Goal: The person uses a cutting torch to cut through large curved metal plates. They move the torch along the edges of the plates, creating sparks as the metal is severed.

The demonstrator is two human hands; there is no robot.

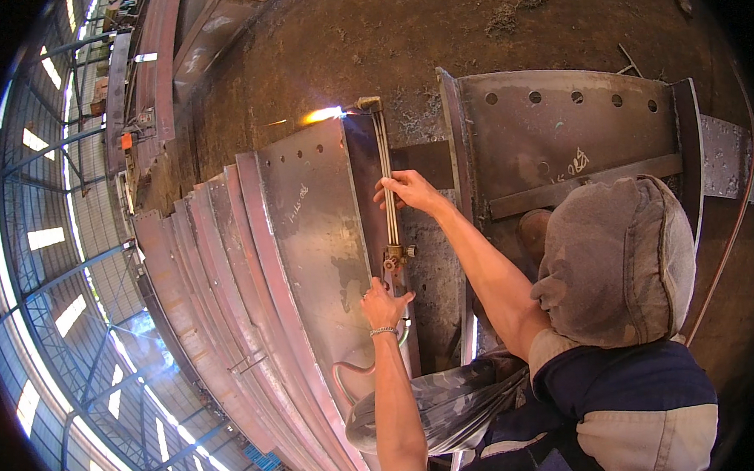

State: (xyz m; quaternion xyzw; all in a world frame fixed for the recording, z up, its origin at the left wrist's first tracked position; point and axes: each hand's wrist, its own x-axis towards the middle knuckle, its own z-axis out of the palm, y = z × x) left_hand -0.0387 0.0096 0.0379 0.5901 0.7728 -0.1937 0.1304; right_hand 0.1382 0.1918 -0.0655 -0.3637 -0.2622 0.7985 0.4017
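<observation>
My left hand (384,305) comes up from the lower edge, wears a thin bracelet, and grips the brass valve end of a long cutting torch (384,163). The torch tip (368,105) throws a bright flame (324,114) sideways along the far edge of a leaning steel plate (317,230). A hooded person (617,257) crouches close on my right. Their bare arm reaches across and their hand (407,191) holds the torch tubes halfway along. My right hand is out of sight.
Several curved steel plates (218,286) lean stacked to the left. A drilled steel plate (576,131) lies on the right. Gas hoses loop below the torch (354,373) and along the right edge (735,234). Rusty dirt ground (341,33) lies beyond; a hall roof frame bends along the left.
</observation>
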